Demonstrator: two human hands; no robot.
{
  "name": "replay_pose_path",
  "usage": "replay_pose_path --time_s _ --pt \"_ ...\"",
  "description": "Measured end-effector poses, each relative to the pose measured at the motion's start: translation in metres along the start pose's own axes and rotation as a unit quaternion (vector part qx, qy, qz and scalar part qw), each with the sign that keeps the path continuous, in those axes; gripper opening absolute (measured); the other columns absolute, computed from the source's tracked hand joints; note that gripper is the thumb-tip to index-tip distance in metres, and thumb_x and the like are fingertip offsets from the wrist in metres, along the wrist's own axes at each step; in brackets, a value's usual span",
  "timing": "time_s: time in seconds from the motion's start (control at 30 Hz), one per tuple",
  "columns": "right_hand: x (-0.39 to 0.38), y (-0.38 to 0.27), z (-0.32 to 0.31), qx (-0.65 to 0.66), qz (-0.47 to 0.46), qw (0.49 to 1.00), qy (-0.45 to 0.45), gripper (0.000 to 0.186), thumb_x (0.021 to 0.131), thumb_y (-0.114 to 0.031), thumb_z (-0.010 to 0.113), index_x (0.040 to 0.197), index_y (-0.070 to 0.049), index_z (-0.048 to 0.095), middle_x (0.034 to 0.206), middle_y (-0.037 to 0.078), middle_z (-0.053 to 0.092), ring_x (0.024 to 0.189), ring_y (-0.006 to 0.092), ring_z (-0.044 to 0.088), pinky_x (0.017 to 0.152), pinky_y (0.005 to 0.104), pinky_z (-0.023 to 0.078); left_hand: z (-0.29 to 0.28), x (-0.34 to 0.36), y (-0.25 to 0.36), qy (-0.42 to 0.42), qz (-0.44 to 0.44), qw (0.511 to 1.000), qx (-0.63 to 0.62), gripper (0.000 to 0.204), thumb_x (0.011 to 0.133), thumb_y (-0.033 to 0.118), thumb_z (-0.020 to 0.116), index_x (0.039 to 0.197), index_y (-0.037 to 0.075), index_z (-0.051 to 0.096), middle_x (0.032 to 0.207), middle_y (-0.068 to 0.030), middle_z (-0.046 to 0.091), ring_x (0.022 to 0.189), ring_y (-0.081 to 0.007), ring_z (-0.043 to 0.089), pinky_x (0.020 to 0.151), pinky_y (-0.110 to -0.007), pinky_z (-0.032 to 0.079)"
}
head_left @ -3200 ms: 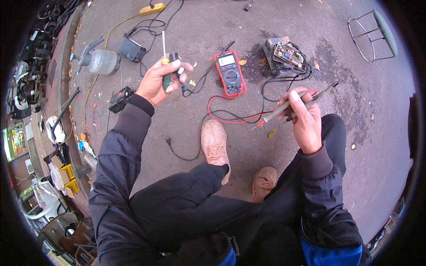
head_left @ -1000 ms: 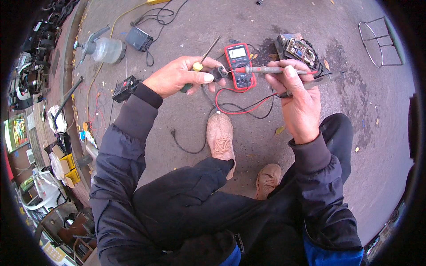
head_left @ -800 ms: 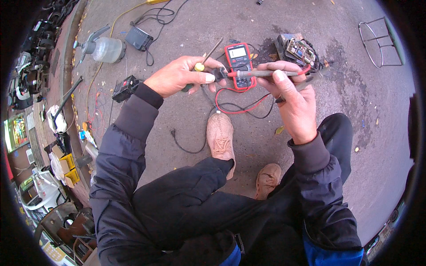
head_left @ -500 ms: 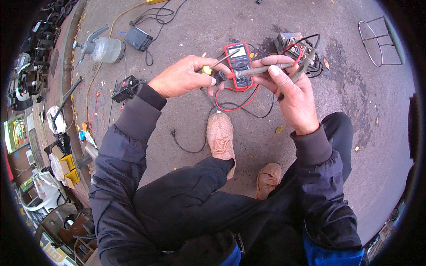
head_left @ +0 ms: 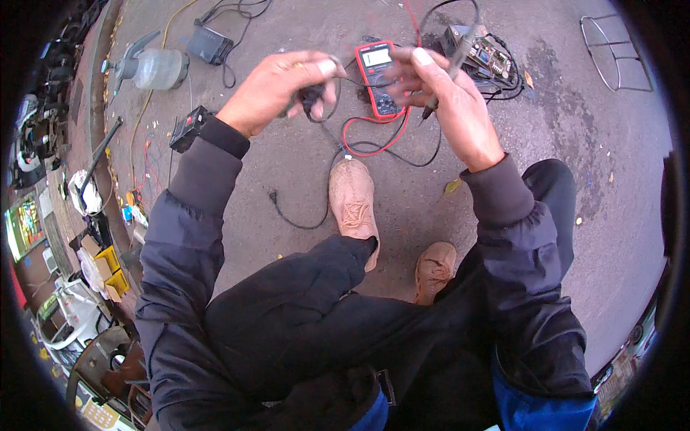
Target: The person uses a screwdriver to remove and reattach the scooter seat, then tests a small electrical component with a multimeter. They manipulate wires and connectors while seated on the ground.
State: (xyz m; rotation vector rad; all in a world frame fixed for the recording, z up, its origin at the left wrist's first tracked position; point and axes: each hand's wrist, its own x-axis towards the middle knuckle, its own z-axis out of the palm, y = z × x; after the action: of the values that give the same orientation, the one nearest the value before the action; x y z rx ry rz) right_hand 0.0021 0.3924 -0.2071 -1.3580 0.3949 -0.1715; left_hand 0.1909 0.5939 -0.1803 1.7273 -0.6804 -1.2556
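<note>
Starting at the left of the frame, a clear spray bottle (head_left: 154,68) and a black adapter box (head_left: 210,44) lie on the concrete. Since half a second ago I have raised both hands higher in the frame and pulled them apart, so the 2 pieces I held together over the meter are now separate; I judge the contact is broken. My left hand (head_left: 284,90) is curled, knuckles up, fingers pinched narrow around a small black part (head_left: 310,97) with a thin wire looping off it. Between my hands the red multimeter (head_left: 379,79) rests on the ground, red and black leads trailing. My right hand (head_left: 449,104), wrist bent, grips a grey test probe (head_left: 449,68), tip down. Behind it sits a circuit board (head_left: 485,54).
</note>
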Motion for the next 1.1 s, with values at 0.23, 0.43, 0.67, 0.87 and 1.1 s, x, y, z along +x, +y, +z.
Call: replay_pose_path --time_s 0.23,0.43,0.67,0.87,1.1 --pt "-0.017 0.070 -0.013 -0.227 0.129 0.963 -0.067 0.052 0.102 -0.047 0.052 0.092 0.001 0.069 0.083 0.013 0.067 0.081 0.0268 0.066 0.076 0.0409 0.052 -0.017 0.002 -0.021 0.128 0.004 0.986 -0.110 0.037 0.107 0.036 0.056 0.122 0.005 0.068 0.091 -0.0044 0.072 0.074 -0.0094 0.066 0.052 -0.023 0.040" --pt "-0.034 0.189 0.036 -0.333 -0.067 0.924 -0.174 0.036 0.086 -0.010 0.063 0.120 -0.002 0.069 0.110 0.028 0.070 0.104 0.0456 0.066 0.093 0.0526 0.052 -0.003 0.003 -0.045 0.109 -0.053 0.987 -0.102 0.035 0.107 0.035 0.056 0.121 0.004 0.068 0.092 -0.0045 0.072 0.072 -0.0097 0.066 0.052 -0.023 0.041" --pt "-0.024 0.213 0.072 -0.298 0.033 0.949 -0.097 0.029 0.089 -0.014 0.070 0.116 -0.003 0.070 0.095 0.021 0.071 0.082 0.0358 0.068 0.078 0.0467 0.054 -0.003 -0.003 -0.058 0.117 -0.079 0.986 -0.094 0.036 0.107 0.035 0.056 0.121 0.005 0.067 0.097 -0.0047 0.072 0.072 -0.0102 0.066 0.051 -0.023 0.041" --pt "0.013 0.099 0.026 0.076 0.194 0.971 -0.113 0.020 0.100 -0.020 0.070 0.106 -0.001 0.072 0.085 0.002 0.073 0.060 0.0054 0.059 0.053 0.0228 0.043 0.006 -0.010 -0.043 0.057 -0.075 0.994 -0.061 0.037 0.107 0.036 0.057 0.121 0.004 0.068 0.102 -0.0037 0.074 0.074 -0.0103 0.067 0.052 -0.022 0.041" --pt "0.028 0.026 0.021 0.133 0.162 0.976 -0.063 0.020 0.098 -0.023 0.074 0.092 -0.004 0.071 0.073 -0.001 0.065 0.053 0.0052 0.051 0.047 0.0231 0.034 0.028 -0.006 -0.016 -0.023 -0.036 0.986 -0.164 0.039 0.106 0.036 0.060 0.121 0.002 0.069 0.106 -0.0046 0.070 0.076 -0.0126 0.069 0.052 -0.023 0.042"
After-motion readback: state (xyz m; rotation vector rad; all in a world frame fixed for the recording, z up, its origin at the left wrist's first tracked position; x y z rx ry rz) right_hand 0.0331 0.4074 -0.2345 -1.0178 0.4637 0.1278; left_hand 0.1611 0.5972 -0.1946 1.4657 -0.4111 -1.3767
